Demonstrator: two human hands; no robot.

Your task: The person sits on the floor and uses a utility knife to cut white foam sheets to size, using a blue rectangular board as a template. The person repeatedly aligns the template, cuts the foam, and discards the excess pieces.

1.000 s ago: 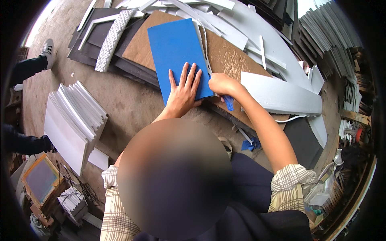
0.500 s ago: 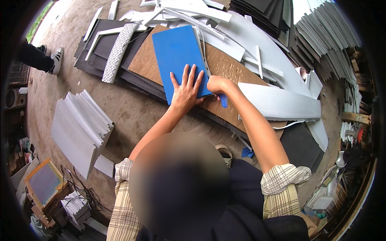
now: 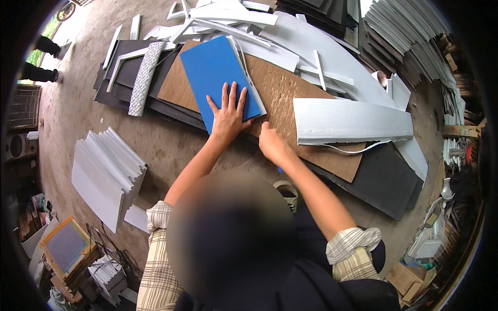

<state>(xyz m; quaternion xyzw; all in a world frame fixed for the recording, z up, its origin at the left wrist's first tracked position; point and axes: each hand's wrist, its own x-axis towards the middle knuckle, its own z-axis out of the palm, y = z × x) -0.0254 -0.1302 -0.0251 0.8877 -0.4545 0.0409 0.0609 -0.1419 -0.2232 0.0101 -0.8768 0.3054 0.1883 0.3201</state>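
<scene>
A flat blue rectangular board (image 3: 210, 72) lies tilted on a scratched brown wooden board (image 3: 275, 78). My left hand (image 3: 227, 118) presses on its near end, fingers spread and thumb out toward the near right corner. Along the blue board's right edge shows a narrow white sheet edge (image 3: 251, 85). My right hand (image 3: 273, 143) is closed just off that corner, over the wooden board's near edge. It grips what looks like a blue-handled cutter (image 3: 280, 170); only a bit of blue shows below the wrist, and the fingers hide most of it.
White offcuts and strips (image 3: 236, 19) are heaped behind, with a ribbed white panel (image 3: 353, 122) at right. Dark sheets (image 3: 386, 179) lie under the wooden board. A white sheet stack (image 3: 106, 176) stands on the floor at left. Another person's legs (image 3: 44, 59) show at far left.
My right hand has come toward me along the blue board's right edge and past its near corner. My left hand stays on the board. The other person's legs have shifted farther off.
</scene>
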